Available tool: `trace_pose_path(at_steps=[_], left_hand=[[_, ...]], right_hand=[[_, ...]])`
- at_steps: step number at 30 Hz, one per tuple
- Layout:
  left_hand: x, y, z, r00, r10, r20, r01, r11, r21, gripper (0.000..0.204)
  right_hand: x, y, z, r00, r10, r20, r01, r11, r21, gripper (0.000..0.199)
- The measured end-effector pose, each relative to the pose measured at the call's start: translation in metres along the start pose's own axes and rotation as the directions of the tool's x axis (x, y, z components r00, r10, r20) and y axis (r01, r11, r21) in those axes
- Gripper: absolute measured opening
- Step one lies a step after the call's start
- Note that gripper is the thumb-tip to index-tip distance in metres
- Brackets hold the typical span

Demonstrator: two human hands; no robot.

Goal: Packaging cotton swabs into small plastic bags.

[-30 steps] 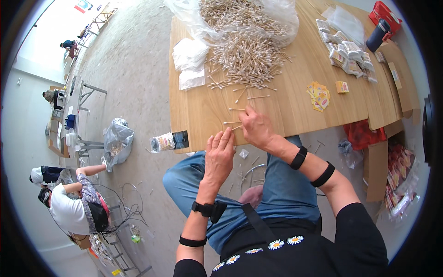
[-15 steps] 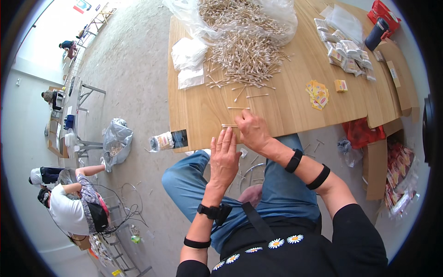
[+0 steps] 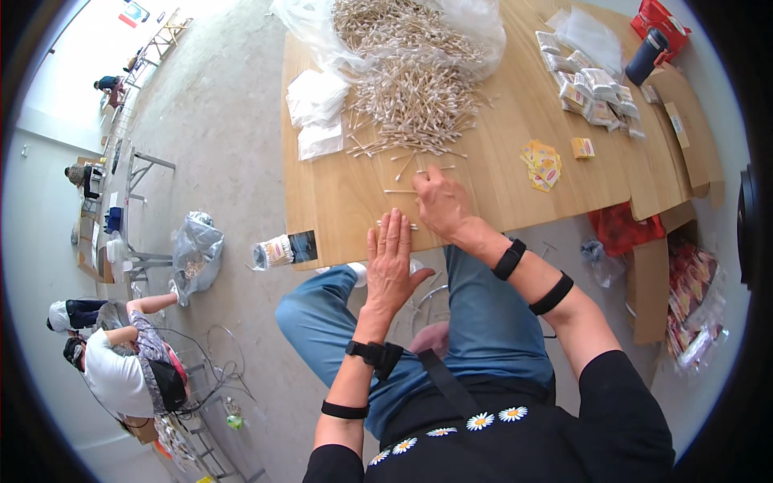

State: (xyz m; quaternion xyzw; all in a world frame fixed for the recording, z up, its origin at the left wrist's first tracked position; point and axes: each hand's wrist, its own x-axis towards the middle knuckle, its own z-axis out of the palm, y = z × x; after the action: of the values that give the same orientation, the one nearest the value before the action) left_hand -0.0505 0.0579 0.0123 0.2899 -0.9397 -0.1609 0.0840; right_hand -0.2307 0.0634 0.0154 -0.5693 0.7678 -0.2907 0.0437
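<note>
My left hand (image 3: 392,270) lies flat near the table's front edge, fingers stretched out and side by side, thumb apart. Under its fingertips are cotton swabs (image 3: 413,227), mostly covered, so their number cannot be made out. Just beyond, my right hand (image 3: 443,205) has curled fingers closed at the right end of a single cotton swab (image 3: 398,191); the fingertips are partly hidden. One more swab (image 3: 441,168) lies past the knuckles. A large heap of cotton swabs (image 3: 415,109) spills toward me out of a clear plastic bag (image 3: 310,28).
White plastic sachets (image 3: 316,101) lie left of the heap. To the right are yellow cards (image 3: 541,165), a small yellow box (image 3: 582,148), packed swab bundles (image 3: 592,88) and a dark bottle (image 3: 647,56). A filled packet (image 3: 278,251) hangs at the left edge. People work at far left.
My right hand has moved slightly away from me, from the swabs by my left fingertips to the single swab beyond. My left hand stays flat on the swabs. The view has shifted slightly.
</note>
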Motion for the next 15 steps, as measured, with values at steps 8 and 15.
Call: trace_pose_path(at_steps=[8,15], left_hand=[[-0.002,-0.005,0.005,1.000,-0.018,-0.017,0.018,1.000,0.000,0.112],[0.000,-0.002,0.006,1.000,-0.014,-0.025,0.014,1.000,-0.003,0.112]], right_hand=[[0.005,0.016,-0.009,0.999,0.008,0.046,-0.007,1.000,-0.031,0.009],[0.015,0.033,-0.005,0.996,0.093,0.007,-0.091,0.985,-0.143,0.013]])
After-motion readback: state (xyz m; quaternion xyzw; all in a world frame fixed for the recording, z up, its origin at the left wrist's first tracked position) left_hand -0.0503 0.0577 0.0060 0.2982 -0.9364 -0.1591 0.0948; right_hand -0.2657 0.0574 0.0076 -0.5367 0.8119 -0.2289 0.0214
